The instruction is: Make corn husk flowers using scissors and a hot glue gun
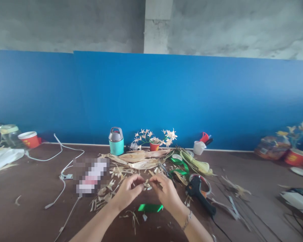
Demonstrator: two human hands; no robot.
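Observation:
My left hand (127, 191) and my right hand (166, 191) meet over the brown table (27, 188), both pinched on a small pale husk flower piece (147, 184) held between their fingertips. Dried corn husk strips and cut petals (138, 161) lie scattered just beyond the hands. A green ribbon scrap (150, 208) rests on the table under my wrists. A black glue gun (199, 195) lies to the right of my right hand. More green ribbon (179, 166) curls behind it.
A teal lidded container (116, 141), a small red pot of husk flowers (154, 139) and a white cup (199, 147) stand at the back by the blue wall. White cables (63, 171) run at left. Red paper cups (29, 139) stand far left and another at far right (298, 156).

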